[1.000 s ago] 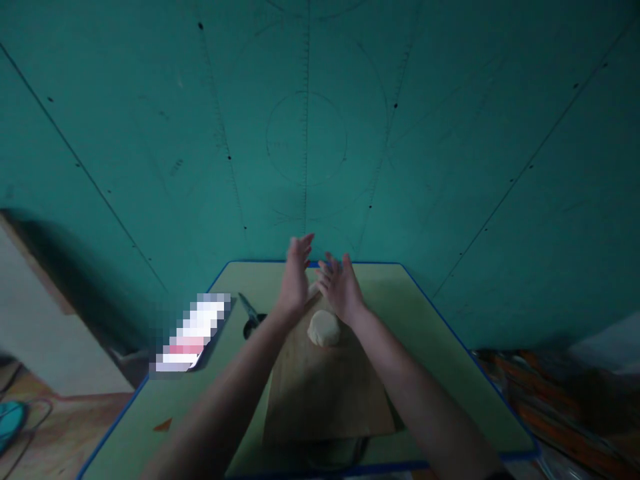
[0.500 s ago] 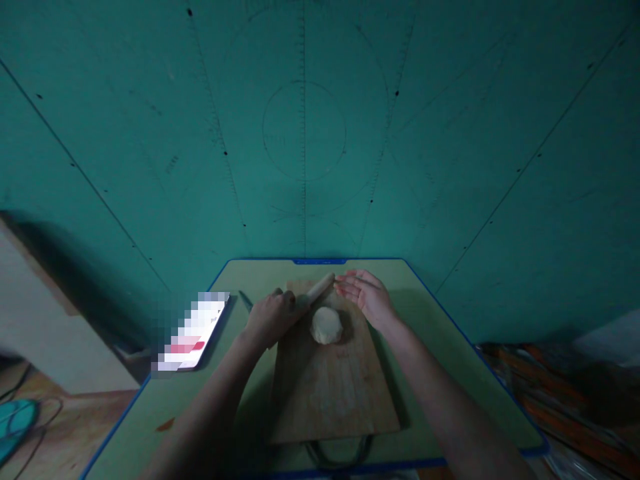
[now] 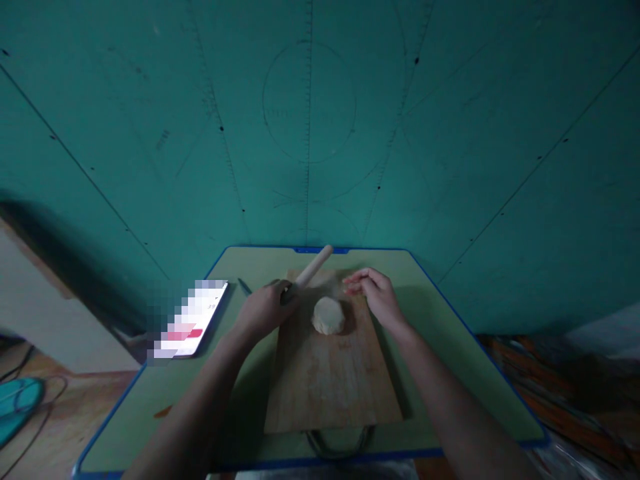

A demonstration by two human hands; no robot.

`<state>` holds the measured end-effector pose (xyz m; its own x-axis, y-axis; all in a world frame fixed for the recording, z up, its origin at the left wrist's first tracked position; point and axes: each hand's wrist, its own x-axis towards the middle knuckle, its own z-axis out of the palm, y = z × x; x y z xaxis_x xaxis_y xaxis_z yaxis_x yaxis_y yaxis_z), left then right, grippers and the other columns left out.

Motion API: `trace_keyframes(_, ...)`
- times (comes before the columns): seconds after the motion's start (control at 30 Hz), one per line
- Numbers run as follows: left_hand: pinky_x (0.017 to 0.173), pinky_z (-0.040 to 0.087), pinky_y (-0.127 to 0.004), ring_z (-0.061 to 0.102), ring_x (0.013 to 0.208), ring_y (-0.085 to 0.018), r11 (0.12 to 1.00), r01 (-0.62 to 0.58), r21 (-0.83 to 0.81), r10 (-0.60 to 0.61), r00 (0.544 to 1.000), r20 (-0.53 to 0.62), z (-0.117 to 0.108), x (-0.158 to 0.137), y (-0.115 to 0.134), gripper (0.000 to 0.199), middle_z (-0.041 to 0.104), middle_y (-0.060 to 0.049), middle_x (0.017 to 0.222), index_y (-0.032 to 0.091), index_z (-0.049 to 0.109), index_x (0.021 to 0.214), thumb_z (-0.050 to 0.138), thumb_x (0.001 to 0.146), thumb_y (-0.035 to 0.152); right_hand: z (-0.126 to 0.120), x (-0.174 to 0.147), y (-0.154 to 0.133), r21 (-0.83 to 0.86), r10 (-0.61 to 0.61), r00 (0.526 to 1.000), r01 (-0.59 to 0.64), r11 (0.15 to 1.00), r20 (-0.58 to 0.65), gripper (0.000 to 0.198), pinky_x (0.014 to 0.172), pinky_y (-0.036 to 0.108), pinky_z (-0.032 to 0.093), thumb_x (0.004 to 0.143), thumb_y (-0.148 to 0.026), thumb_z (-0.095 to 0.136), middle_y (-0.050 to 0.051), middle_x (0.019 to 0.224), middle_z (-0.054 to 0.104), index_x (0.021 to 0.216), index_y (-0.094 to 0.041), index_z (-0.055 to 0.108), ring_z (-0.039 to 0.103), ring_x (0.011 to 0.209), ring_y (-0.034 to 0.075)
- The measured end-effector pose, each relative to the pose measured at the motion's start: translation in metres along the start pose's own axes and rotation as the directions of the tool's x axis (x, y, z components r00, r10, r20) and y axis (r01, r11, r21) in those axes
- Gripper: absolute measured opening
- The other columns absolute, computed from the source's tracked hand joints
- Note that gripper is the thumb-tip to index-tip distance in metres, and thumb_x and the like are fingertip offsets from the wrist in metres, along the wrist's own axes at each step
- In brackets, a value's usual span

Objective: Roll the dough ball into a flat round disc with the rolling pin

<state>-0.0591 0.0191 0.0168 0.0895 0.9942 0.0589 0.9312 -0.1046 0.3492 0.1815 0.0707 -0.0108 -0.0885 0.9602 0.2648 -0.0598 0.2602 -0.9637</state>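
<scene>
My left hand point(image 3: 266, 307) is closed around a wooden rolling pin point(image 3: 315, 265), whose far end points up and away over the back of the cutting board. A round, pale lump of dough point(image 3: 329, 316) rests on the wooden cutting board point(image 3: 335, 383), between my two hands. To the right of the dough, my right hand point(image 3: 376, 293) hovers by the board's upper right edge, fingers loosely bent and apart, holding nothing that shows. The near end of the rolling pin is hidden by my left hand and forearm.
A lit phone or tablet point(image 3: 193, 320) lies on the table's point(image 3: 430, 313) left side. Beside my left hand is a thin dark object point(image 3: 245, 287), perhaps a knife. The board's dark handle point(image 3: 340, 453) faces me. A green wall point(image 3: 320, 133) rises behind the table.
The rolling pin has tilted up and its far end has moved away from my right hand. My right hand, close to the pin's tip before, is now apart from it. The view shifted slightly.
</scene>
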Motion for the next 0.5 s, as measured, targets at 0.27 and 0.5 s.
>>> trace_keyframes(0.27, 0.073, 0.046, -0.027, 0.066, 0.087, -0.02, 0.972, -0.215, -0.096, 0.21, 0.976, -0.056, 0.002, -0.004, 0.002, 0.035, 0.067, -0.007, 0.106, 0.026, 0.062, 0.123, 0.049, 0.091, 0.031, -0.02, 0.007, -0.002, -0.124, -0.084, 0.98, 0.062, 0.99, -0.18, 0.015, 0.059, 0.032, 0.05, 0.072, -0.026, 0.044, 0.001, 0.061, 0.063, 0.065, -0.021, 0.056, 0.061, 0.056, 0.017)
trace_keyframes(0.5, 0.072, 0.047, -0.027, 0.068, 0.086, -0.02, 0.961, -0.263, -0.085, 0.265, 0.964, 0.012, -0.003, -0.008, 0.011, 0.038, 0.069, -0.006, 0.106, 0.025, 0.065, 0.124, 0.055, 0.087, 0.024, -0.028, 0.006, -0.01, -0.423, -0.253, 0.934, 0.13, 0.897, -0.25, 0.015, 0.067, 0.029, 0.043, 0.08, -0.03, 0.046, 0.002, 0.073, 0.064, 0.074, -0.022, 0.057, 0.058, 0.071, 0.017)
